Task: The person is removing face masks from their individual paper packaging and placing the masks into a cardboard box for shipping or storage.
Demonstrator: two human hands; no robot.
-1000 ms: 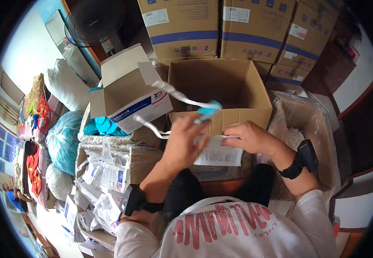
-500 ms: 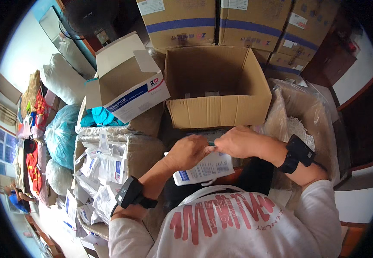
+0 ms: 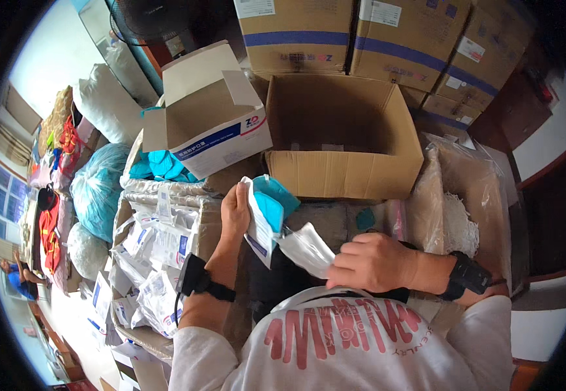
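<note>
My left hand [image 3: 233, 210] is raised, thumb and fingers closed on a white printed packet [image 3: 257, 229]. A folded teal face mask [image 3: 271, 207] shows against the packet's right side; whether the fingers also pinch the mask is hidden. Lower and to the right, my right hand [image 3: 369, 262] has curled fingers closed on a shiny whitish plastic wrapper [image 3: 307, 250]. The wrapper's upper left end reaches the packet's lower edge, and I cannot tell whether the two are joined.
Ahead stands an open brown box [image 3: 341, 171]. A white carton [image 3: 224, 146] sits left of it, above teal masks [image 3: 165, 166]. Nearer left, a box holds printed packets [image 3: 156, 244]. At right, a plastic-lined box [image 3: 426, 195] holds white strands [image 3: 460, 225]. Sealed cartons [image 3: 397, 49] stand behind.
My hands were together over the white printed packet at my lap. They have moved apart, the left up and leftward, the right down and rightward. The teal mask and plastic wrapper now show.
</note>
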